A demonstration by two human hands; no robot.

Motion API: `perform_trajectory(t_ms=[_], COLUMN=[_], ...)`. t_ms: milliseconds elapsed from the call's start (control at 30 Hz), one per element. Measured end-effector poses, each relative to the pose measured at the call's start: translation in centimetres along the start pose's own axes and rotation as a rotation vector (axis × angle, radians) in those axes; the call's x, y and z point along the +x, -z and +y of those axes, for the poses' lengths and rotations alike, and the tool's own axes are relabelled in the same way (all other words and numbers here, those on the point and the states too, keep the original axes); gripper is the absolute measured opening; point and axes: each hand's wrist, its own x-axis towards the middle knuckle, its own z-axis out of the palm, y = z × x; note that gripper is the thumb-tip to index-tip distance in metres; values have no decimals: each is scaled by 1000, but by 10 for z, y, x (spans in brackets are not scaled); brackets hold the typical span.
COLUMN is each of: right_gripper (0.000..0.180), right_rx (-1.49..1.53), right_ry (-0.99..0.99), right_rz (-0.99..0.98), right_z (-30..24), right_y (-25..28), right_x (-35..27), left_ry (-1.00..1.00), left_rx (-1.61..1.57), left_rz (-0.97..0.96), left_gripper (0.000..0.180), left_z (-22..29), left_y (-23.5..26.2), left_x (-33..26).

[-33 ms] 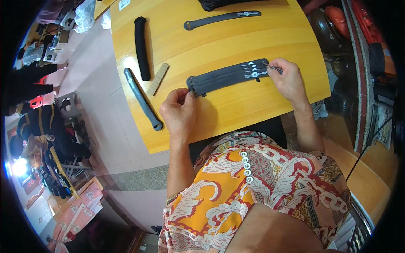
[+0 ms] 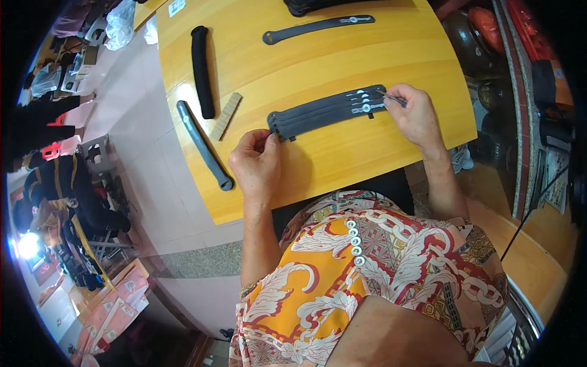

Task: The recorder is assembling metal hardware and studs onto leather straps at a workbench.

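Several dark grey straps (image 2: pixel 324 110) lie overlapped on the yellow wooden table (image 2: pixel 342 159), like a fan, with white printed marks near their right ends. Their left ends have small holes. My left hand (image 2: pixel 255 164) is closed, thumb and fingers pinched at the lower left corner of the straps. Between the fingers of my right hand (image 2: pixel 417 119) is a slim dark metal tool (image 2: pixel 397 100), its thin tip over the right end of the straps by the white marks. Whether it is tweezers or another pointed tool I cannot make out.
Single grey straps lie at the table's far side (image 2: pixel 318 30) and left edge (image 2: pixel 205 147). Beside the latter are a black padded strip (image 2: pixel 202 73) and a tan flat strip (image 2: pixel 227 116). A black item (image 2: pixel 324 5) sits at the far edge. Large dark jars (image 2: pixel 474 46) stand right.
The whole picture has shifted slightly to the left. Both hands keep their places on the straps, and nothing else visibly moves.
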Motion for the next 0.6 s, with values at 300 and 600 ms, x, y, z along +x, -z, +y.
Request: perform_trajectory(t_ms=[300,600], right_gripper=[12,13], right_rx=[-92,-114], right_ry=[-67,-22], right_rz=[-72,0], right_z=[-9,-6], right_y=[0,-3], right_x=[0,0], left_ry=[55,-2], left_rx=[34,35], left_rz=[11,10], left_gripper=[13,9], left_z=[8,5], left_y=[2,0], left_x=[0,0])
